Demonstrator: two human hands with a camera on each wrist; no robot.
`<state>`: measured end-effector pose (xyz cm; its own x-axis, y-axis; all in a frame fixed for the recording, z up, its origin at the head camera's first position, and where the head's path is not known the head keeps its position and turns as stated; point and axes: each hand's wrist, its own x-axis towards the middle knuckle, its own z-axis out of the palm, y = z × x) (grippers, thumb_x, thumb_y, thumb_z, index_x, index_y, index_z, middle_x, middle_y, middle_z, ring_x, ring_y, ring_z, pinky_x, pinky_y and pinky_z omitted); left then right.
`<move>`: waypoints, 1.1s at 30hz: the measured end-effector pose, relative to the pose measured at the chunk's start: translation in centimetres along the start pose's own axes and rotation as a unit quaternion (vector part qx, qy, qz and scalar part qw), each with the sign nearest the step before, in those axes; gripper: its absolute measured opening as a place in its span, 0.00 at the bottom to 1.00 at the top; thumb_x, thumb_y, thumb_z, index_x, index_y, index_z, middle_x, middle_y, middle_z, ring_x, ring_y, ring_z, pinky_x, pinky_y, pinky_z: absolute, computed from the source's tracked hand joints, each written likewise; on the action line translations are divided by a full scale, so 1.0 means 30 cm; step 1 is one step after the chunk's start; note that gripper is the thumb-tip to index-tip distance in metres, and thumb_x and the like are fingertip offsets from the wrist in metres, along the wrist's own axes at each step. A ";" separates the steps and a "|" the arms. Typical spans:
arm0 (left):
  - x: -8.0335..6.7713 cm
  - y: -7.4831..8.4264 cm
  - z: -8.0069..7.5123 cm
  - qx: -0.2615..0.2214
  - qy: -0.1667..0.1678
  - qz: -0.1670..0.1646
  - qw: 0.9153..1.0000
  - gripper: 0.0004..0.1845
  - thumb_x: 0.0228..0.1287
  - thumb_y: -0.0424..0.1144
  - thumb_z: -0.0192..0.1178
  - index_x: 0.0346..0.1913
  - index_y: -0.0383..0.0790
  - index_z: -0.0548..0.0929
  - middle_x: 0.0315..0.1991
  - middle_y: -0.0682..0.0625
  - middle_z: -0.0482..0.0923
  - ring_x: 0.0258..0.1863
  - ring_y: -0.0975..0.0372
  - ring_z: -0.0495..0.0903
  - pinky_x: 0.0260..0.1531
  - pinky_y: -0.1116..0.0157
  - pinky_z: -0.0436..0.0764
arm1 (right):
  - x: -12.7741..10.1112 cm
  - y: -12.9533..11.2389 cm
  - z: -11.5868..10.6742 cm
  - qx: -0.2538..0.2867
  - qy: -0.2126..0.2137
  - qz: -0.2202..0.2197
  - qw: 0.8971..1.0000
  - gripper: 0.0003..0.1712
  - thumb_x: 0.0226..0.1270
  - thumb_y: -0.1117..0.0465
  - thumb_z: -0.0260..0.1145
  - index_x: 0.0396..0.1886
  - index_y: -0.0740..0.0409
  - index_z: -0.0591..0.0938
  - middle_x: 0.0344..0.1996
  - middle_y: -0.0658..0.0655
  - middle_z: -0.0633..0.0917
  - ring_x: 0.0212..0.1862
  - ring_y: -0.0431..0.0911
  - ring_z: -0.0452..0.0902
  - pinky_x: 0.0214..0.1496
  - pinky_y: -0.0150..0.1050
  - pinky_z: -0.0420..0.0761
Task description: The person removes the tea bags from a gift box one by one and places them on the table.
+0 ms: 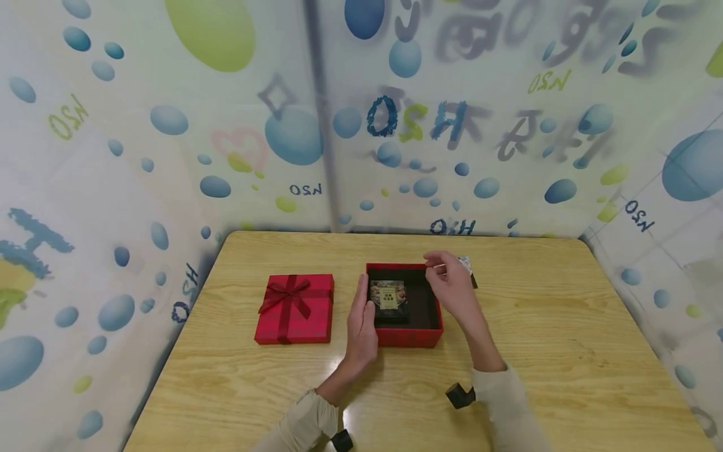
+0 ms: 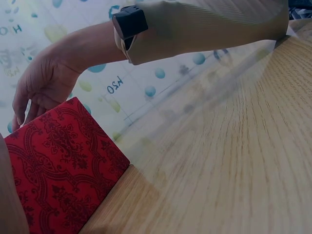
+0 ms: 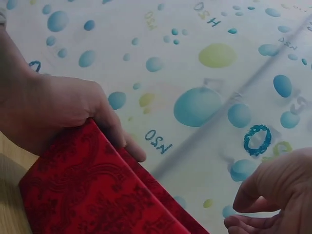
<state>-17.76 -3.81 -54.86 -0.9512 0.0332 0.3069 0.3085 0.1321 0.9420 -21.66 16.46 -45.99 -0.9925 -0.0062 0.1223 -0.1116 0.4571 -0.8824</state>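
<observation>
A red patterned gift box (image 1: 410, 338) stands lidless on the table, its inside black. A dark packet with a printed label (image 1: 388, 301) lies in its left part. My left hand (image 1: 360, 326) rests along the box's left side, fingers fairly straight, thumb close to the rim. Over the right rim hovers my right hand (image 1: 450, 282), fingers loosely bent and holding nothing visible. In the right wrist view, thumb and fingertips of the right hand (image 3: 275, 192) stand near each other with a gap. The left wrist view shows the box's patterned wall (image 2: 63, 165) beneath the right hand (image 2: 46, 87).
A red lid (image 1: 307, 314) with a dark red ribbon bow lies left of the box. Behind the right hand, a small silvery and black item (image 1: 467, 265) is partly hidden. The wooden table (image 1: 565, 333) meets a wall covering with printed bubbles (image 1: 294, 136).
</observation>
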 end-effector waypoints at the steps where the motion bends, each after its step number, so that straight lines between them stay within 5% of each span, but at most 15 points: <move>1: 0.000 -0.001 0.000 0.000 0.000 0.000 1.000 0.30 0.84 0.29 0.38 0.84 0.36 0.52 0.85 0.50 0.48 0.84 0.56 0.46 0.79 0.67 0.48 | -0.001 -0.001 0.008 0.002 -0.005 -0.004 1.000 0.17 0.76 0.69 0.58 0.61 0.65 0.80 0.52 0.68 0.83 0.50 0.56 0.80 0.53 0.47 0.81; 13: -0.001 -0.009 0.003 -0.002 0.000 0.008 1.000 0.30 0.84 0.29 0.37 0.84 0.37 0.53 0.84 0.48 0.49 0.84 0.55 0.47 0.79 0.67 0.48 | -0.021 -0.013 0.118 -0.034 -0.111 -0.023 0.993 0.24 0.76 0.67 0.61 0.69 0.65 0.74 0.54 0.68 0.83 0.49 0.54 0.83 0.54 0.53 0.84; 20: -0.004 -0.010 0.005 -0.002 -0.004 0.004 1.000 0.30 0.84 0.30 0.37 0.84 0.41 0.52 0.84 0.49 0.48 0.84 0.55 0.46 0.79 0.65 0.48 | -0.025 -0.008 0.171 -0.094 -0.134 -0.014 0.986 0.23 0.74 0.68 0.62 0.66 0.67 0.76 0.53 0.66 0.82 0.47 0.52 0.80 0.53 0.52 0.82; 27: -0.001 -0.018 0.003 -0.002 0.003 0.004 1.000 0.30 0.84 0.30 0.37 0.84 0.41 0.53 0.84 0.48 0.50 0.83 0.56 0.48 0.79 0.67 0.48 | -0.026 -0.007 0.194 -0.152 -0.139 0.030 0.978 0.30 0.75 0.62 0.64 0.72 0.65 0.70 0.62 0.68 0.80 0.59 0.57 0.76 0.65 0.58 0.76; 33: 0.001 -0.020 0.000 -0.011 0.005 0.010 1.000 0.30 0.85 0.31 0.37 0.84 0.40 0.53 0.84 0.47 0.50 0.83 0.55 0.47 0.77 0.72 0.48 | -0.025 -0.006 0.200 -0.153 -0.158 0.064 0.973 0.32 0.76 0.61 0.63 0.74 0.65 0.67 0.55 0.66 0.83 0.46 0.53 0.79 0.53 0.51 0.82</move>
<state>-17.97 -3.88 -55.41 -0.9446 0.0257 0.3272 0.3280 0.1097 0.9383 -21.21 11.05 -48.65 -0.9687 -0.1832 -0.1677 -0.0142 0.7150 -0.6990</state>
